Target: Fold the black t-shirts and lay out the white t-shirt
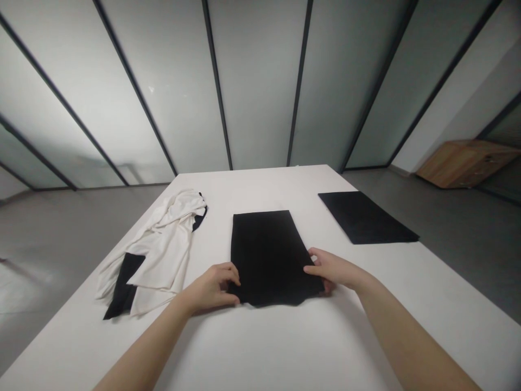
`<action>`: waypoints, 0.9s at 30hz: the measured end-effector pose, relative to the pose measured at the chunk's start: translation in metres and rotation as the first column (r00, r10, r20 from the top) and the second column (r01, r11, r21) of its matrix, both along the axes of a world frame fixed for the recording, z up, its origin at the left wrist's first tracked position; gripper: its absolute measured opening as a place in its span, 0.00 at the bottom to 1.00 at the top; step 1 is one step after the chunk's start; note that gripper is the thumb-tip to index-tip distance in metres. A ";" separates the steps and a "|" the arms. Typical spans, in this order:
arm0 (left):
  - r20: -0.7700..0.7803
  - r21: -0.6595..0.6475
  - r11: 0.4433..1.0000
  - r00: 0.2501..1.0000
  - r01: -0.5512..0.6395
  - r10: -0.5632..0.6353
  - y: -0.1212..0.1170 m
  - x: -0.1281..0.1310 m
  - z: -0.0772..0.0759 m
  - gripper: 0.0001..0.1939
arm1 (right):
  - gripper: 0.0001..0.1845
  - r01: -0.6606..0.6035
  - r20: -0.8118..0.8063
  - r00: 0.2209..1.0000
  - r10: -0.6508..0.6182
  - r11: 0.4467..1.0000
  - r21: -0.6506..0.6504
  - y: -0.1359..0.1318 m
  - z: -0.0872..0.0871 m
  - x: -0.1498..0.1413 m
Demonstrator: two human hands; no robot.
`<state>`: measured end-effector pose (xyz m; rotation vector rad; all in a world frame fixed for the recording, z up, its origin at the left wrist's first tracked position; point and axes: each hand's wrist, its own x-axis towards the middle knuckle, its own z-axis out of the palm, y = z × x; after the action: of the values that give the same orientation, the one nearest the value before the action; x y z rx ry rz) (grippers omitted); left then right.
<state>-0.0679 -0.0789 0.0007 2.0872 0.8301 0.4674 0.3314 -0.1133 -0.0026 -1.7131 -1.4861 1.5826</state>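
A black folded cloth (268,255) lies in front of me in a neat rectangle, its near edge wavy and slightly lifted. My left hand (215,285) grips its near left corner, fingers curled and thumb low by the edge. On the opposite side, my right hand (328,269) pinches the right edge close to the near corner, thumb on top and some fingertips hidden beneath. What kind of garment the cloth is, I cannot tell.
A white table (260,353) carries everything. To the left lies a crumpled white garment (163,255) with black parts showing. A flat black rectangular piece (366,217) rests near the right edge. Frosted glass panels (256,81) stand behind; a wooden cabinet (464,163) is on the floor at right.
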 end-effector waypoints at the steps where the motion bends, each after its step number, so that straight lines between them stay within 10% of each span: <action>1: 0.059 -0.034 0.999 0.998 -0.027 0.029 0.000 0.001 -0.001 0.11 | 0.21 0.003 -0.027 1.000 -0.002 0.999 0.038 0.000 0.002 -0.001; 6: 0.348 -0.315 0.947 0.921 -0.061 0.175 0.005 0.002 -0.007 0.24 | 0.22 -0.028 -0.079 0.996 0.029 1.000 0.012 -0.002 0.010 0.000; 10: 0.170 -0.557 0.830 0.975 -0.028 0.147 0.005 -0.003 -0.016 0.25 | 0.23 -0.124 0.137 0.979 0.154 0.971 -0.207 -0.003 0.009 0.008; 13: 0.043 -0.598 0.794 0.985 -0.110 0.169 0.006 -0.006 -0.021 0.24 | 0.17 -0.055 0.309 0.947 0.092 0.990 -0.126 0.000 0.005 0.013; 16: -0.024 -0.264 0.906 0.942 -0.330 0.336 0.011 -0.004 -0.022 0.18 | 0.14 0.092 0.376 0.902 -0.213 0.945 0.315 0.008 -0.001 0.007; 21: 0.007 0.398 0.873 0.953 -0.281 0.303 0.007 0.016 -0.018 0.11 | 0.15 -0.129 0.345 0.904 -0.252 0.609 0.782 0.013 -0.018 -0.031; 24: -0.173 0.470 0.881 0.972 -0.061 0.160 0.000 0.023 -0.019 0.15 | 0.22 -0.250 0.483 0.856 -0.187 0.667 0.702 0.010 -0.033 -0.051; 27: -0.182 0.516 0.848 0.952 -0.122 0.247 -0.002 0.021 -0.026 0.19 | 0.23 -0.209 0.510 0.830 -0.225 0.722 0.660 0.009 -0.043 -0.053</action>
<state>-0.0470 -0.0813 -0.0249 2.5936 1.1594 0.5884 0.2782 -0.1042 -0.0455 -1.7304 -1.9879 0.3289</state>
